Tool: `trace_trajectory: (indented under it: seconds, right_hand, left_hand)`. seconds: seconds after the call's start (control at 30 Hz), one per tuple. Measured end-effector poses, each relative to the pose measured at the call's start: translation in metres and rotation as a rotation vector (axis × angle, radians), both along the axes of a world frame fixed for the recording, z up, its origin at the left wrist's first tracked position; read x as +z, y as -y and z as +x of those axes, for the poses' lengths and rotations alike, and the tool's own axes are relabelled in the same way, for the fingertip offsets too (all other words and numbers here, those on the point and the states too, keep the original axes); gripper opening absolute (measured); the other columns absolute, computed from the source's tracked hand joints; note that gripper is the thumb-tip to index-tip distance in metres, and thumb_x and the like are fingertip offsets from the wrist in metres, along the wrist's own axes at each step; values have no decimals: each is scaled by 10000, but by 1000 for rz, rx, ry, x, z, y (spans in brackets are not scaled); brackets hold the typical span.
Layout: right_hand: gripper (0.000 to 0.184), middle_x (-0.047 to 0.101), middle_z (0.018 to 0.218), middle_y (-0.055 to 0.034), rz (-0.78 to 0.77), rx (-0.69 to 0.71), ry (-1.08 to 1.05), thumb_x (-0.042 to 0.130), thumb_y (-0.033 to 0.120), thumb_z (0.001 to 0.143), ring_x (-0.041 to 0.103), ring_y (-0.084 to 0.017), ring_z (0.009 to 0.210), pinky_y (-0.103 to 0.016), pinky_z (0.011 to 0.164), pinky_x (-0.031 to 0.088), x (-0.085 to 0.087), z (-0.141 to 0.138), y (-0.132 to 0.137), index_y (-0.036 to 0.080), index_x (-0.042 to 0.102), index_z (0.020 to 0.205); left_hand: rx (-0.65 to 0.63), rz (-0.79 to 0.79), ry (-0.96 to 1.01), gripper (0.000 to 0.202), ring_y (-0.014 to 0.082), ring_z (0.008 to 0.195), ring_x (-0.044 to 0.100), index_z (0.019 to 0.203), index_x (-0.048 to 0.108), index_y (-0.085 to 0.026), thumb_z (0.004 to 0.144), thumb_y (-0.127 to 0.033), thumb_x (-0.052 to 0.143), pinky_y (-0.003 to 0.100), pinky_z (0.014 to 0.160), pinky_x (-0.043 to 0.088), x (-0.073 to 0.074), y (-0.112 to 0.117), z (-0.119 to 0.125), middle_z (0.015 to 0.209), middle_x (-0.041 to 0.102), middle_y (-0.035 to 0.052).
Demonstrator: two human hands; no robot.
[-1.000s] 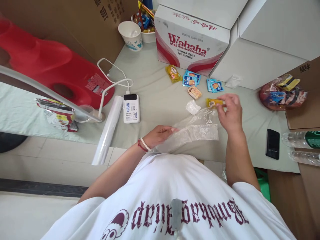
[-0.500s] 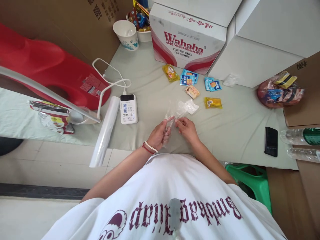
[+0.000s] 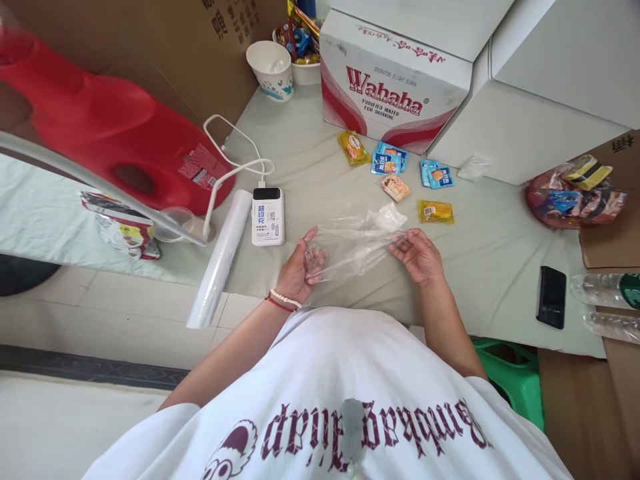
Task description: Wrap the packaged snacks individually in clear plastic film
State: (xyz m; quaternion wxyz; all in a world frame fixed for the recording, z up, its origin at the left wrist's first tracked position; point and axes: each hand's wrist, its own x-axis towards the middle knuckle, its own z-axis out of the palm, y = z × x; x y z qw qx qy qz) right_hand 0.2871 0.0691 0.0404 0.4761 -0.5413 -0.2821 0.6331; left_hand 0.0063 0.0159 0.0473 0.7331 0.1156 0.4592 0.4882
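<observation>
Bright, even, diffuse light; shadows soft and faint.
White boxes (image 3: pixel 545 80) top right nearly washed out; mild sheen on the bag (image 3: pixel 355 250); wide-angle bending at the edges; centre sharp, shirt (image 3: pixel 350 360) slightly soft.

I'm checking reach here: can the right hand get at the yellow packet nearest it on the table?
Probably yes. The yellow packet lies just beyond the right hand, with only bare cloth between them, though that hand grips the clear bag.
</observation>
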Motion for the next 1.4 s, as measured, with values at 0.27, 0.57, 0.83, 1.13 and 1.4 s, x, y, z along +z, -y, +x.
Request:
trace_trajectory:
  seconds: [0.27,0.57,0.83,1.13,1.4]
  right_hand:
    - [364,714,852,-30,2,62,383,855,465,710,605,-92,617,-219,536,508,-19,55,19,183,653,821]
    - [352,668,773,0,151,264,468,763,542,822,583,-118,628,-245,572,494,-21,47,14,208,665,874]
    - [339,616,703,14,215,244,678,677,567,883,548,-148,626,-282,625,465,-16,66,43,229,660,879]
    - [855,719,1073,-48,29,254,382,834,555,722,678,-182,846,-331,769,560,-4,30,43,285,431,1426]
    - [604,618,746,36,-56,252,499,816,552,671,493,-117,606,-262,568,399,-4,53,31,201,632,1126]
  left_hand:
    - [-252,102,-840,677,182,684,601,1391,560,-199,801,-476,742,352,684,539,-3,40,-19,860,632,27]
    - [-458,1157,-1484,323,238,1168,658,1163,718,-215,973,-180,458,429,1015,538,39,-10,-2,1161,725,112]
    - [-720,826,-1779,606,333,1568,312,1582,420,-139,1054,-427,344,670,1268,118,-42,-61,40,1666,372,185]
    - [-641,533,-1846,701,314,1610,205,1640,273,-89,1061,-481,223,698,1262,67,-46,-43,42,1713,239,188]
    - [-579,460,-1770,644,308,1598,252,1633,311,-132,1064,-426,240,662,1272,127,-38,-55,25,1704,283,179]
